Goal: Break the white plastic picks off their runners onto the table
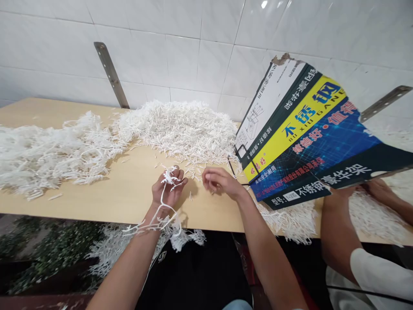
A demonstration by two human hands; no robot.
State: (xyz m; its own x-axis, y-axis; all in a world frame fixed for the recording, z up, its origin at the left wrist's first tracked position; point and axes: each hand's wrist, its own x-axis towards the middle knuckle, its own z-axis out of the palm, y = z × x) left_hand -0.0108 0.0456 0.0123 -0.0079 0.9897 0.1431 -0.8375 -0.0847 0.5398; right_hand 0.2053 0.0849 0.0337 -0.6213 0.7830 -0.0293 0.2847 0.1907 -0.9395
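Note:
My left hand [170, 189], palm turned up, has its fingers curled around a white branching plastic sprue [165, 200]. Thin arms of the sprue trail down over my wrist toward the table edge. To its right, above the tabletop, my right hand [221, 181] is closed with curled fingers; a tiny pale bit seems to show at the fingertips, too small to name. A small loose white piece [190, 196] rests on the wood between both hands. Behind them lies a big heap of short white plastic pieces [183, 129].
Tangled white sprues [54, 150] cover the table's left part. More hang below the front edge, over my lap. A printed cardboard sheet [300, 137] stands at right as a divider. Beyond it show another person's arm [338, 228] and more white pieces [374, 215]. A metal bracket [111, 75] is on the wall.

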